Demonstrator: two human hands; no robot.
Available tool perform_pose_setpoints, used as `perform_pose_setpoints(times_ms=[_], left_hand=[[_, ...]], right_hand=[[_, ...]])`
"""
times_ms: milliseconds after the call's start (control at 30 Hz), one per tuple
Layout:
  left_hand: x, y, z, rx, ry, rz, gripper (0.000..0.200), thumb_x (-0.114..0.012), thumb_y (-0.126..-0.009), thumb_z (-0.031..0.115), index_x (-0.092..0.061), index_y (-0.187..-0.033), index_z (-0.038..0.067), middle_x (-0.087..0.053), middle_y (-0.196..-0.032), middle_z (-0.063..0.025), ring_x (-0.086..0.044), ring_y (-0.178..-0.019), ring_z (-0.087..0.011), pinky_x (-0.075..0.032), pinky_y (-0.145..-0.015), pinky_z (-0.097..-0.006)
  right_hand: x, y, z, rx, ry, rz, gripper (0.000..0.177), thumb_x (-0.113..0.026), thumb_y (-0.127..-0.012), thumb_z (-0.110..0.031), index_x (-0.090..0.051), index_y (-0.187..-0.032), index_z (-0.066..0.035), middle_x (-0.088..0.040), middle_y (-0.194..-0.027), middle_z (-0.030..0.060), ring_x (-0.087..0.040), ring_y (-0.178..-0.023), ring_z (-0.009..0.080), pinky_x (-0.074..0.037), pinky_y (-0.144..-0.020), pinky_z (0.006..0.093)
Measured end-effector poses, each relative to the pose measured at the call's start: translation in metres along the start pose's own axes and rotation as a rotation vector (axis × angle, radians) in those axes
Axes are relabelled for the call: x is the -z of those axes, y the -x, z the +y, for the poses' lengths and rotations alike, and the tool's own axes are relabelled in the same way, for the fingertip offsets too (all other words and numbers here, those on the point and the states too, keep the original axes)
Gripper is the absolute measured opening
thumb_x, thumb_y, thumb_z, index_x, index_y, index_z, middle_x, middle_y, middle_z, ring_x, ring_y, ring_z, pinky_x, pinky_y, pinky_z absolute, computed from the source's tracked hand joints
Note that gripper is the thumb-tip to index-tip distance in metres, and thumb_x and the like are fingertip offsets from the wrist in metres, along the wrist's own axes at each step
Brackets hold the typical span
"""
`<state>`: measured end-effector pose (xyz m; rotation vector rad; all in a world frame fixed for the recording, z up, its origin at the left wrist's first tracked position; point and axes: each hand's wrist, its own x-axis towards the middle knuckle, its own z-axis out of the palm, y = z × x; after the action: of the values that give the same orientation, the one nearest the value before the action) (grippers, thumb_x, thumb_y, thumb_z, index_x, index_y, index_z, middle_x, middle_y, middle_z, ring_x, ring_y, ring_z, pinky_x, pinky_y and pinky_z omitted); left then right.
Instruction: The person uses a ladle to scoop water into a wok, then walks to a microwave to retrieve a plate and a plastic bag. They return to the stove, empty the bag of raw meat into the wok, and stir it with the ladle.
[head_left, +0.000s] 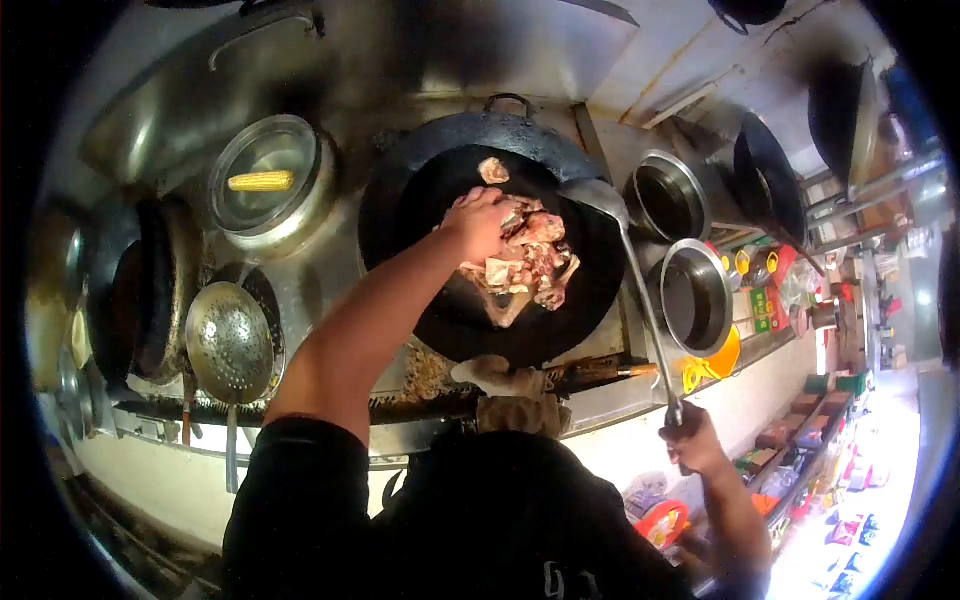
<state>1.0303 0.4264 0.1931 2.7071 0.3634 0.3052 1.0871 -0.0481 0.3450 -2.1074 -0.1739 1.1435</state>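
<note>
My left hand (476,222) reaches into a large black wok (440,320) and rests on a pile of raw, bony meat pieces (535,245). Its fingers lie over the meat's left side, and their tips are partly hidden. One loose meat piece (493,170) sits apart, farther up the wok. On the right, my right hand (690,440) is closed around the end of a long-handled metal ladle (645,285). The ladle's bowl lies against the wok's upper right rim.
At left stand a metal pot (235,225) with a corn cob (262,181) on top and a perforated skimmer (230,340). Two metal bowls (697,300) sit right of the wok. A folded cloth (515,385) lies at the stove's front edge. Bottles (760,265) stand farther right.
</note>
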Motion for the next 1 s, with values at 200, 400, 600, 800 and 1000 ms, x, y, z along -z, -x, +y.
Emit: perform_pose_setpoints(times_ms=[200,400,600,800,1000], left_hand=[[0.007,-0.022,0.015,-0.017,-0.148,-0.249,0.076,-0.085,-0.064,0.038,-0.051,-0.124,0.006,-0.053,-0.124,-0.0166,-0.050,-0.120,-0.0306,-0.042,-0.101,-0.0414],[-0.056,-0.035,-0.007,-0.079,-0.330,-0.193,0.065,-0.081,-0.070,0.035,-0.051,-0.121,0.007,-0.050,-0.127,-0.0151,-0.048,-0.120,-0.0335,-0.045,-0.098,-0.0431],[-0.013,-0.013,0.033,0.144,-0.185,-0.161,0.035,-0.066,-0.084,0.024,-0.053,-0.113,0.009,-0.045,-0.130,-0.0164,-0.050,-0.119,-0.0358,-0.048,-0.092,-0.0431],[0.047,0.000,0.022,0.305,-0.146,-0.374,0.028,-0.058,-0.089,0.021,-0.053,-0.111,0.005,-0.057,-0.119,-0.0180,-0.057,-0.109,-0.0372,-0.049,-0.090,-0.0466],[0.034,0.011,-0.038,0.384,-0.434,-0.180,0.047,-0.066,-0.082,0.031,-0.051,-0.117,0.005,-0.060,-0.115,-0.0153,-0.055,-0.114,-0.0327,-0.048,-0.093,-0.0433]], right_hand=[[-0.025,0.006,0.014,-0.061,-0.116,-0.061,0.020,-0.067,-0.079,0.005,-0.051,-0.089,-0.002,-0.051,-0.060,0.0032,-0.050,-0.043,0.0124,-0.039,-0.036,0.0286],[-0.042,0.008,0.017,-0.088,-0.142,-0.134,0.020,-0.066,-0.079,0.003,-0.049,-0.090,-0.002,-0.049,-0.057,0.0027,-0.049,-0.042,0.0123,-0.039,-0.036,0.0275],[-0.043,0.009,0.019,-0.111,-0.134,-0.119,0.019,-0.065,-0.079,0.002,-0.049,-0.089,-0.003,-0.049,-0.056,0.0022,-0.048,-0.041,0.0128,-0.039,-0.037,0.0286],[-0.041,0.007,0.021,-0.116,-0.192,-0.124,0.017,-0.065,-0.079,0.001,-0.050,-0.086,-0.002,-0.052,-0.056,0.0042,-0.050,-0.041,0.0145,-0.041,-0.038,0.0286],[-0.038,0.004,0.027,-0.120,-0.193,-0.160,0.028,-0.070,-0.079,0.001,-0.050,-0.098,0.000,-0.052,-0.062,0.0031,-0.050,-0.044,0.0134,-0.042,-0.037,0.0291]])
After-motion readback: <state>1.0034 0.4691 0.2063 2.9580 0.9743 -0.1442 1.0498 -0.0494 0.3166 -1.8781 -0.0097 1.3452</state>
